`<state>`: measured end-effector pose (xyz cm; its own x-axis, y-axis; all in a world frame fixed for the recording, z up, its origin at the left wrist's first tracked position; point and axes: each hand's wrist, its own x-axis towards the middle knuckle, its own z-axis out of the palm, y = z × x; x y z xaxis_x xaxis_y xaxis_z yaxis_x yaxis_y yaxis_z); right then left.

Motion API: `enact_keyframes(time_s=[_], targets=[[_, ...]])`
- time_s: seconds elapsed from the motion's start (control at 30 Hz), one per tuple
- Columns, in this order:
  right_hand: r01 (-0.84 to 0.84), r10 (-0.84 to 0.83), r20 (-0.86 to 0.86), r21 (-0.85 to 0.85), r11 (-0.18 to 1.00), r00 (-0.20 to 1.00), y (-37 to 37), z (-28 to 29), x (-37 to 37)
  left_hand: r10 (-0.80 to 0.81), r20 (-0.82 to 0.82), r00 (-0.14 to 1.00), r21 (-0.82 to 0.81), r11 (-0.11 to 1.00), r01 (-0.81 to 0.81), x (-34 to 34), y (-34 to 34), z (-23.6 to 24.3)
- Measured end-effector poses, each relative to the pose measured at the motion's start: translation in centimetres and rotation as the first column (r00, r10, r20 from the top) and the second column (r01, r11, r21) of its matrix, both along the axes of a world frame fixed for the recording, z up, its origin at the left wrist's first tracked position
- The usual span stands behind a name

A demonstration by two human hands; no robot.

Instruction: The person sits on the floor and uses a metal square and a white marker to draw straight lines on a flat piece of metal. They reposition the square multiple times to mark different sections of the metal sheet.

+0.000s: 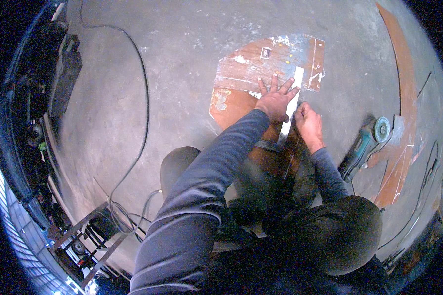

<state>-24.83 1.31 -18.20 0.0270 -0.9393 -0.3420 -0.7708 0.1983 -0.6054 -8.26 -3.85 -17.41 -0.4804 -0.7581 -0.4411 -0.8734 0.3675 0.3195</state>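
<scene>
A rust-brown metal sheet (236,105) with chalk-like white lines and flaking paint lies on the floor before me. Across its right part runs a white straight strip (298,77), like a ruler. My left hand (276,102) lies flat with fingers spread, pressing on the sheet and the strip. Along the strip's right edge, my right hand (310,127) is closed in a pinch. Whatever sits between its fingertips is too small to make out. The near part of the sheet is in shadow between my legs.
An angle grinder (364,147) with a pale disc rests on the floor to the right. Beyond it are long rusty sheet offcuts (403,73). A dark cable (146,93) winds over the floor at left, near a metal frame (91,223) and dark machine parts (66,73).
</scene>
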Motion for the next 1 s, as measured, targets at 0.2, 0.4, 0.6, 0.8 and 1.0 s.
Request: enact_keyframes(time_s=[0.2, 0.4, 0.6, 0.8, 1.0], targets=[[0.064, -0.059, 0.062, -0.076, 0.995, 0.996, -0.4, -1.1, -0.7, 0.003, -0.007, 1.0, 0.019, 1.0, -0.003, -0.3, 0.0, 0.1], [0.054, -0.052, 0.055, -0.023, 0.998, 0.997, -1.3, -0.1, -0.3, 0.016, 0.005, 1.0, 0.028, 0.999, -0.016, -0.1, -0.1, 0.0], [0.04, -0.043, 0.046, 0.075, 0.996, 0.998, 0.6, -0.5, -1.2, 0.009, 0.012, 1.0, 0.023, 1.0, -0.009, -0.2, 0.0, 0.3], [0.188, -0.194, 0.253, 0.047, 0.981, 0.948, 3.2, -0.5, -2.3, 0.004, 0.02, 1.0, 0.011, 1.0, -0.004, -0.5, -0.1, 0.3], [0.077, -0.074, 0.145, -0.012, 0.997, 0.987, 1.9, 0.1, -1.7, 0.008, 0.024, 1.0, -0.005, 1.0, -0.008, -0.4, 0.0, 0.6]])
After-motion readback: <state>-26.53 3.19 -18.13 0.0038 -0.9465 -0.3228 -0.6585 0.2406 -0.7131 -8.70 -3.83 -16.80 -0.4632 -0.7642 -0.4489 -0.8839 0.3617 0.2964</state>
